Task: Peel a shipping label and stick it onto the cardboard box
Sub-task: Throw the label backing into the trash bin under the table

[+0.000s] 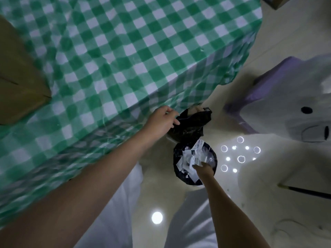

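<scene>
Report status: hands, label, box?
Left hand at the tablecloth edge, holding nothing. Right hand down in the black waste bag among paper scraps. Cardboard box far left, no label visible.

I'm looking down past the table edge. My left hand (163, 120) rests at the hem of the green checked cloth (114, 56), fingers curled, touching a black bag (192, 125) hanging just beside it. My right hand (203, 169) reaches into a bin (179, 169) lined in black and full of white paper scraps (194, 152); its grip is hidden. A cardboard box (19, 83) sits on the table at far left. Lights glare on the floor (157, 217).
</scene>
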